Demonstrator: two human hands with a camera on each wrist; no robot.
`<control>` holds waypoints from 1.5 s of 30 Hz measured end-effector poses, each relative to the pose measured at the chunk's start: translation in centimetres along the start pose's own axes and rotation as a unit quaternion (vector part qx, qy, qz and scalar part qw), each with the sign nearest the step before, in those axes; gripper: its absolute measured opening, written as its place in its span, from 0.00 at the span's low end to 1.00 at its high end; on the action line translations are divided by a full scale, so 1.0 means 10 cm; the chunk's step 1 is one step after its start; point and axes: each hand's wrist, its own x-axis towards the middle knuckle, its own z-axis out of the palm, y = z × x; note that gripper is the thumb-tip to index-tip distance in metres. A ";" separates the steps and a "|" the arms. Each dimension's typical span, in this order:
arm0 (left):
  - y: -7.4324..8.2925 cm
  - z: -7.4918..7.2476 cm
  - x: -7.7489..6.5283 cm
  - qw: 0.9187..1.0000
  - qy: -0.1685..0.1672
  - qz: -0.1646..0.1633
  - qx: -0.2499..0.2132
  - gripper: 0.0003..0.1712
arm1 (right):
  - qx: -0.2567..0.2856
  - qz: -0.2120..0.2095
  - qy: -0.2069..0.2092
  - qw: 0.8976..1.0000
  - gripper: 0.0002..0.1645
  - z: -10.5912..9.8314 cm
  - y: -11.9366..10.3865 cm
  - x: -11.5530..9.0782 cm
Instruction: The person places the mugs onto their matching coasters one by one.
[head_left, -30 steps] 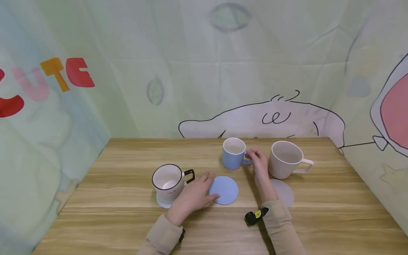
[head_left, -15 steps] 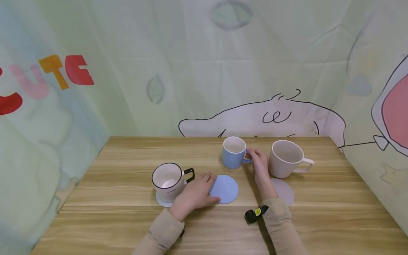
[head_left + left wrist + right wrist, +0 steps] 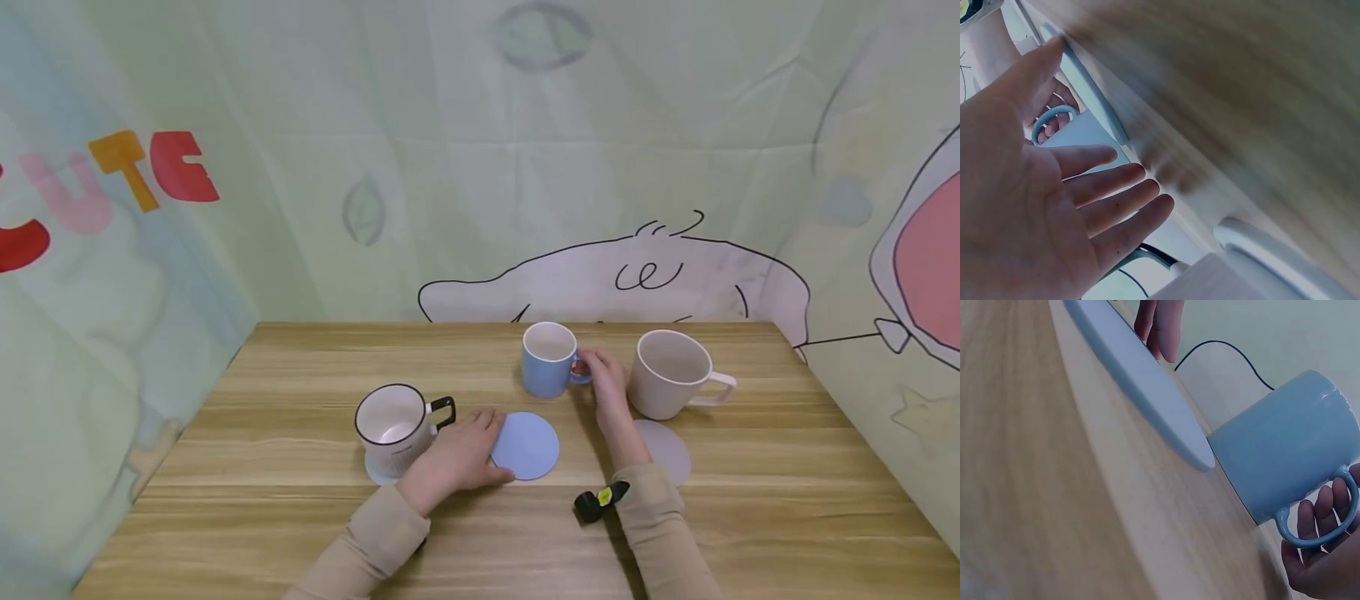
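Note:
A blue mug [image 3: 546, 375] with a white inside stands upright on the table, behind a round blue coaster [image 3: 527, 447]. My right hand [image 3: 609, 385] holds the mug's handle; in the right wrist view its fingers [image 3: 1326, 509] curl at the loop. The mug's base looks level with the tabletop. Over the coaster's left edge, my left hand [image 3: 467, 454] lies low with fingers spread. From the left wrist view, the left hand [image 3: 1035, 187] shows straight fingers, and its thumb tip is at the coaster's [image 3: 1088, 87] edge. Whether it presses on the coaster I cannot tell.
Left of my left hand, a white ribbed mug [image 3: 393, 425] with black rim and handle sits on a pale blue coaster [image 3: 377, 472]. A large pinkish mug [image 3: 667, 379] stands at right, behind a mauve coaster [image 3: 666, 454]. A printed cloth [image 3: 480, 167] hangs behind the table.
My left forearm has shifted slightly left. The hands, mugs and coasters otherwise keep their places.

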 end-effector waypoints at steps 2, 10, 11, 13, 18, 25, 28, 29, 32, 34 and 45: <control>0.00 0.00 0.01 1.000 -0.002 0.001 0.001 0.50 | 0.001 0.002 -0.004 1.000 0.15 -0.01 0.00 0.01; 0.01 -0.02 0.02 1.000 -0.021 -0.005 0.000 0.51 | -0.011 -0.002 0.003 1.000 0.17 -0.01 0.01 0.02; 0.00 -0.02 0.02 1.000 -0.023 -0.005 0.001 0.51 | -0.007 -0.004 0.005 1.000 0.16 0.00 0.02 0.02; 0.00 -0.01 0.03 1.000 -0.023 -0.005 0.004 0.51 | 0.001 -0.007 0.012 1.000 0.17 0.02 0.03 0.02; -0.02 0.01 0.06 0.999 -0.023 0.002 0.024 0.51 | 0.000 -0.012 0.021 1.000 0.18 0.04 0.03 0.01; -0.03 0.03 0.08 0.999 -0.033 -0.006 0.035 0.52 | -0.003 -0.005 -0.012 1.000 0.20 0.01 0.01 0.03; -0.02 0.03 0.08 0.998 -0.035 -0.007 0.042 0.51 | 0.008 0.001 -0.027 1.000 0.22 -0.01 0.03 0.05; -0.01 0.03 0.08 0.998 -0.036 -0.007 0.044 0.51 | 0.012 0.004 -0.031 0.999 0.22 -0.02 0.04 0.06; 0.00 0.02 0.08 0.998 -0.037 -0.006 0.043 0.51 | 0.040 0.009 -0.044 0.998 0.23 -0.03 0.05 0.07; 0.00 0.02 0.07 0.999 -0.038 -0.006 0.038 0.51 | 0.059 0.011 -0.053 0.997 0.23 -0.03 0.05 0.08; 0.01 0.00 0.06 0.998 -0.045 -0.011 0.043 0.50 | 0.137 0.032 -0.084 0.986 0.25 -0.03 0.02 0.09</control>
